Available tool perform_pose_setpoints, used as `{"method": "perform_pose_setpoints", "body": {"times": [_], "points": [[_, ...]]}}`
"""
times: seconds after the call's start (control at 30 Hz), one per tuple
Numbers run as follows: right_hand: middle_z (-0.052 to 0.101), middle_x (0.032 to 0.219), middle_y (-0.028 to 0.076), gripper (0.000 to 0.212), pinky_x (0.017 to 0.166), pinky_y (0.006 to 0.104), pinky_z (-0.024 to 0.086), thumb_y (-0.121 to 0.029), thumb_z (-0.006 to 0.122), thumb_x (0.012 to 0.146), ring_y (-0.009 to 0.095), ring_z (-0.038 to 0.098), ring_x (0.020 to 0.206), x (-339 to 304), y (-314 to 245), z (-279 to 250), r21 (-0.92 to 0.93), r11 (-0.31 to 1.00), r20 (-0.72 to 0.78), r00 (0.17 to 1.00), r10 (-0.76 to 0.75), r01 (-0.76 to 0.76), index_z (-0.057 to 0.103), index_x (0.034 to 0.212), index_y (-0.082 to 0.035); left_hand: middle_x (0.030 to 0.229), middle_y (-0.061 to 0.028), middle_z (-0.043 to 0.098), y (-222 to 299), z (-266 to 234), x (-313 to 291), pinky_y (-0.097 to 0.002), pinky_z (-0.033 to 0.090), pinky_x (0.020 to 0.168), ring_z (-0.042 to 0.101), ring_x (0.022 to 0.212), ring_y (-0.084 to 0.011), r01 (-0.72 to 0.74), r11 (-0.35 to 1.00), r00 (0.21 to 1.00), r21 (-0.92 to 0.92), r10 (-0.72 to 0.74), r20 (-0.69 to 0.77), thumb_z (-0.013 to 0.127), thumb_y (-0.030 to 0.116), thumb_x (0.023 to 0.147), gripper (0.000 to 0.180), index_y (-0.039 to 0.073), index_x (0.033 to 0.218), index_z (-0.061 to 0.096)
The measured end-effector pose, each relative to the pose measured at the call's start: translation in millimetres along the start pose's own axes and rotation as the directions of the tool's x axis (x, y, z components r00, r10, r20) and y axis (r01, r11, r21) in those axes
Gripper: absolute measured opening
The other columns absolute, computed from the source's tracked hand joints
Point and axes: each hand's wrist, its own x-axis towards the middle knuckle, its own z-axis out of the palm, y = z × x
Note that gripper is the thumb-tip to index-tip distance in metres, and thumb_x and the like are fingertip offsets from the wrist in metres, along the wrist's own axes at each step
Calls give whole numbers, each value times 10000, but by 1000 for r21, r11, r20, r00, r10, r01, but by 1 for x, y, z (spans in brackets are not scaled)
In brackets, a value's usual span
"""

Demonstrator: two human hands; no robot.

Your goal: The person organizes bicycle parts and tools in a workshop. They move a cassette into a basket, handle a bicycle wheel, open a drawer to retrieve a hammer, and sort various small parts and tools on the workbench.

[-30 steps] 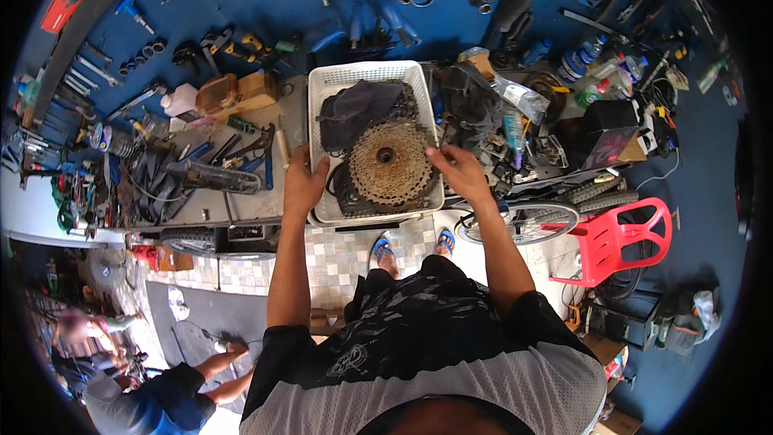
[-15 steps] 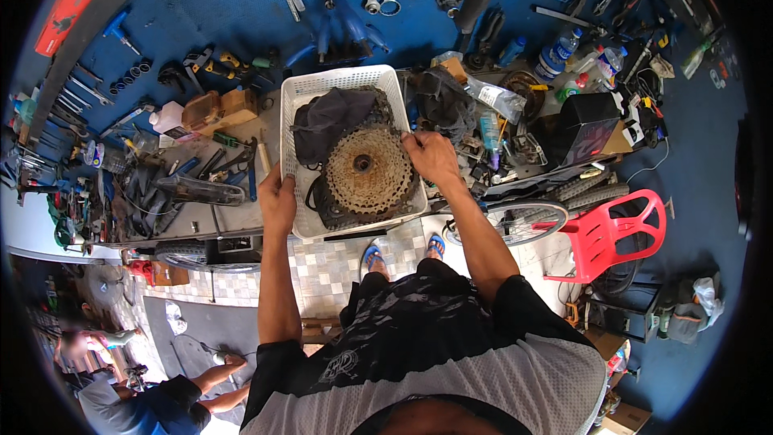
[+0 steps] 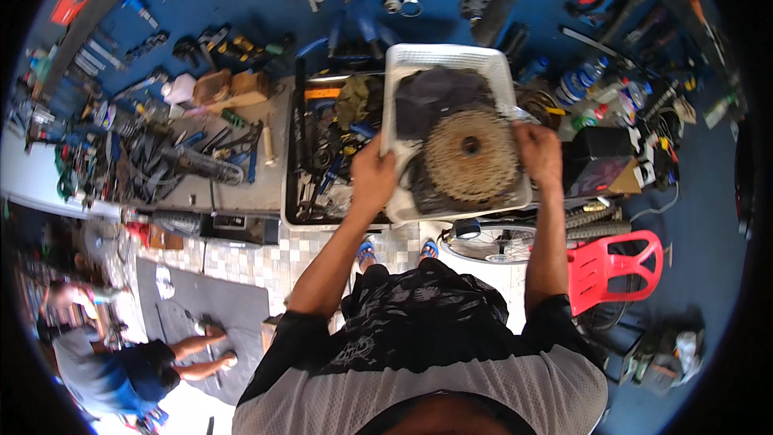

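Both of my hands carry a white perforated plastic basket over the workbench. My left hand grips its left side, and my right hand is closed on its right side. A large, rusty-brown bicycle cassette lies in the basket with its toothed face up. Behind it sits a crumpled dark cloth. To the left of the basket, a tray of tools rests on the bench, holding pliers, screwdrivers and an olive cloth; the basket overlaps its right part.
A hammer, other tools and a crank arm lie on the bench at left. Bottles and a black box stand at right. A red chair and a wheel are below. Another person works at lower left.
My hands have moved the basket to the right, with the cassette and cloth in it. The tray of tools that was beneath it now shows.
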Motion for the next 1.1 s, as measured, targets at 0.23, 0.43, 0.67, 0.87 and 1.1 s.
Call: {"method": "perform_pose_setpoints", "body": {"times": [0.23,0.43,0.67,0.87,1.1], "points": [[708,816,249,524,776,437,529,-500,601,1042,371,705,782,76,92,-2,-148,985,35,995,90,-84,750,1034,3,1070,-328,714,-20,99,68,-517,558,892,690,1040,-507,58,988,998,142,-55,-27,520,63,956,491,55,1438,612],[733,946,235,491,848,457,535,-515,605,1037,440,717,944,97,130,54,-104,993,93,994,64,-54,754,1117,-54,1312,-388,620,-48,119,75,-549,517,1008,641,1162,-545,231,952,972,199,-217,-89,528,124,1015,654,8,1622,313],[727,917,229,557,835,464,534,-586,609,1019,441,707,919,92,156,48,-160,983,132,984,116,-94,761,1077,-54,1623,-409,285,-28,105,-9,-542,383,1197,355,1502,-524,-125,950,990,287,102,93,585,197,1040,769,-20,1654,177],[753,958,209,507,866,489,547,-559,611,1016,429,727,986,74,122,43,-290,957,-13,1000,15,-18,770,1149,-97,1442,-245,611,-8,6,-103,-482,499,1103,599,1342,-425,-62,998,884,8,52,465,691,122,991,346,39,1327,695],[782,994,137,334,841,447,569,-372,677,1010,351,761,961,16,18,19,-222,975,-241,967,-79,24,769,1194,-110,1224,-220,724,3,-112,-42,-461,577,949,705,1147,-388,-115,903,991,414,77,107,715,169,976,297,37,1242,724]]}}
